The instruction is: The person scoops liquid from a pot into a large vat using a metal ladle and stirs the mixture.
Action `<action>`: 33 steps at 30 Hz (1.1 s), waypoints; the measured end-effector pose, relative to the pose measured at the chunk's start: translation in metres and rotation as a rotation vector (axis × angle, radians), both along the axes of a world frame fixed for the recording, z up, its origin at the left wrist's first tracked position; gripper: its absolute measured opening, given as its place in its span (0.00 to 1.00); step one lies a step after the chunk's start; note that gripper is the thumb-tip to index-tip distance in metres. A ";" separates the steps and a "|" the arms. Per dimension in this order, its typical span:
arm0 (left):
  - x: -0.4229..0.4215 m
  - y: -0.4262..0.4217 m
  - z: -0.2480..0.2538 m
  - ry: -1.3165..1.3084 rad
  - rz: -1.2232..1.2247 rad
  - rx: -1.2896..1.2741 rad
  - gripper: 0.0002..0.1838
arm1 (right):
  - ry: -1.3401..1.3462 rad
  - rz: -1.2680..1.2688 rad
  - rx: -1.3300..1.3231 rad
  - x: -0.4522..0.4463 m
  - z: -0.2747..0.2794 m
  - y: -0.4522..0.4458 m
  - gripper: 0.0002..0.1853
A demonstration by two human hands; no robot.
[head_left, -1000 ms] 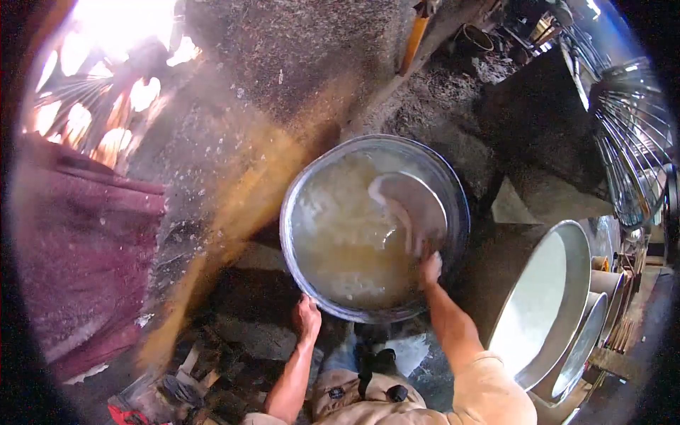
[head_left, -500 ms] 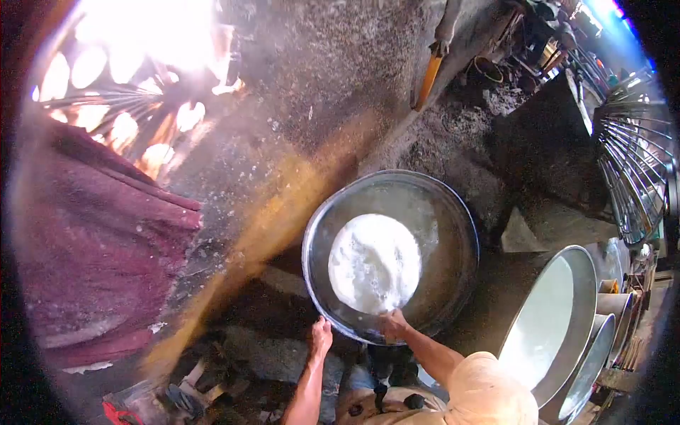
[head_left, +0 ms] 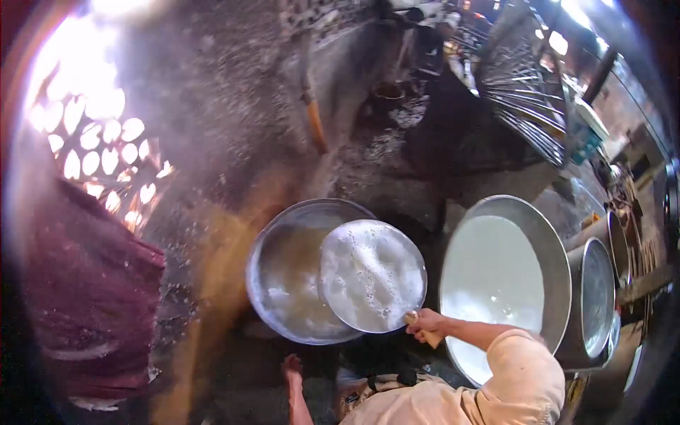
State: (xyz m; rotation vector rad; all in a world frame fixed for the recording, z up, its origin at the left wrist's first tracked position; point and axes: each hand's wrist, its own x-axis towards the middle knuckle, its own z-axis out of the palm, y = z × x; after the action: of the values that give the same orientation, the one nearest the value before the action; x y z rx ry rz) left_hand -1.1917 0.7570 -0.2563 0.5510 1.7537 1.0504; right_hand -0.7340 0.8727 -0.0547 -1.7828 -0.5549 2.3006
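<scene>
My right hand (head_left: 427,325) grips the short wooden handle of a wide round metal scoop (head_left: 372,275). Frothy whitish liquid covers the scoop, which hangs over the right part of a large metal basin (head_left: 273,287). Cloudy yellowish-brown liquid lies in that basin. Just below the basin's front rim is my left hand (head_left: 291,366), apart from the rim, small and dark; how its fingers lie is unclear. To the right stands a large metal pan (head_left: 556,283) holding white liquid.
A maroon cloth (head_left: 92,297) hangs at the left, near a bright pierced opening. More metal pans (head_left: 598,297) stand at the far right. A wire rack (head_left: 528,106) is at upper right, and a stick with an orange end (head_left: 315,126) leans at the top.
The scoop has come up out of the basin, full of frothy liquid, and moved right. My left hand has let go of the basin's rim. The view has turned toward the right.
</scene>
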 end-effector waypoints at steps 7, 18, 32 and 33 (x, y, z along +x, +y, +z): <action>0.116 -0.020 0.068 -0.036 -0.138 -0.116 0.12 | -0.180 -0.055 0.047 0.182 0.079 -0.090 0.07; 0.186 -0.018 0.143 0.135 -0.321 -0.343 0.13 | -0.302 -0.462 0.056 0.332 -0.008 -0.265 0.07; 0.218 0.032 0.208 0.281 -0.528 -0.229 0.16 | -0.033 -1.068 -0.067 0.258 -0.172 -0.306 0.07; 0.216 0.034 0.203 0.268 -0.525 -0.235 0.19 | 0.097 -1.089 -0.069 0.244 -0.170 -0.298 0.07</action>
State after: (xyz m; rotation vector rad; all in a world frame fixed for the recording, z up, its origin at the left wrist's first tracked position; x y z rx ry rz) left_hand -0.9761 0.7908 -0.0529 0.9688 1.7880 0.4123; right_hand -0.4896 0.5744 -0.2243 -1.4133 0.4432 1.5901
